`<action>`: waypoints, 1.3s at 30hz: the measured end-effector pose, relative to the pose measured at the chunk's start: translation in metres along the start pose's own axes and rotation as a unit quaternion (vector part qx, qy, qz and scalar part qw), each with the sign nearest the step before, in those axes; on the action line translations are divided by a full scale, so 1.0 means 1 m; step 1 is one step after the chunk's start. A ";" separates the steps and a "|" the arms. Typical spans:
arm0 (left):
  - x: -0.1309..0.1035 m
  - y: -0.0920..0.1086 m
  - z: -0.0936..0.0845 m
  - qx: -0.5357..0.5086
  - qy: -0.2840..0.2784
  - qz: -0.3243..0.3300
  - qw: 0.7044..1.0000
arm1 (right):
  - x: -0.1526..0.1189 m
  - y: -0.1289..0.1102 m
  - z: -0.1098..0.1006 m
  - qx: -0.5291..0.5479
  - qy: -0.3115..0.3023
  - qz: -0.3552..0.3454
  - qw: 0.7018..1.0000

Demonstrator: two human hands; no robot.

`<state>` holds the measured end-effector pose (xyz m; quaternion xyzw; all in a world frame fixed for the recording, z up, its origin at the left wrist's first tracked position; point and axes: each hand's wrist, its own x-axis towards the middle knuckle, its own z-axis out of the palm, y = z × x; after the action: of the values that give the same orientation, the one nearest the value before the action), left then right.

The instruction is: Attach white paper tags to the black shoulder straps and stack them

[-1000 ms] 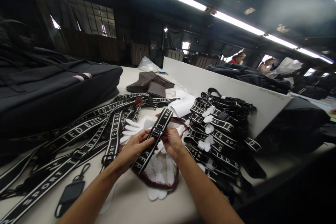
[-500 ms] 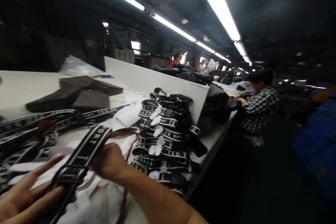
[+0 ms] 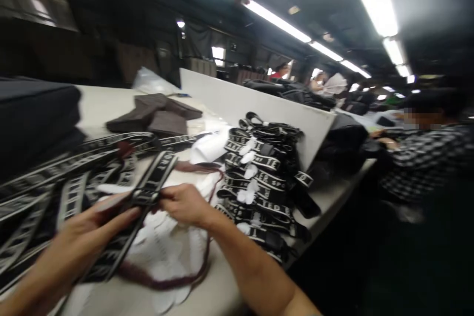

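Head view: we hold the strap [image 3: 157, 173] above the white pieces [image 3: 163, 237], left of the bundles [image 3: 259, 182]. Our left hand [image 3: 87, 229] clamps it between thumb and fingers beside the buckle [image 3: 146, 196]; our right hand [image 3: 185, 202] pinches its other edge there, though blur softens the fingertip contact. We do best to keep the strap flat and untwisted, steady it with the left, and handle the buckle gently so it sits square.

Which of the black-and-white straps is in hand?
The strap with its buckle between the left hand and right hand. The loose straps lie toward the left; the folded straps are piled at right, untouched.
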<state>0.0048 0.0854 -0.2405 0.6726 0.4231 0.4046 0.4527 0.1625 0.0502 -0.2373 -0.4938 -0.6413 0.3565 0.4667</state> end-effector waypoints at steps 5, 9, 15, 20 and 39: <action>-0.019 0.008 -0.032 -0.036 -0.041 -0.018 0.998 | 0.000 0.011 0.011 0.104 -0.002 0.006 0.995; -0.018 0.015 -0.021 -0.076 -0.032 0.006 0.997 | 0.002 0.009 0.015 0.174 -0.008 0.038 0.984; -0.023 0.019 -0.023 -0.083 0.007 0.006 0.997 | -0.005 0.000 0.016 0.156 -0.022 0.061 0.986; -0.020 0.018 -0.026 -0.059 0.041 0.026 0.997 | -0.016 -0.005 0.019 -0.041 -0.043 -0.043 0.997; -0.022 0.014 -0.019 -0.123 0.053 -0.045 0.990 | -0.010 -0.015 0.016 0.388 -0.049 0.031 0.920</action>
<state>-0.0167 0.0661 -0.2258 0.5698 0.4229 0.4680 0.5267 0.1432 0.0366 -0.2314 -0.2756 -0.4589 0.6153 0.5786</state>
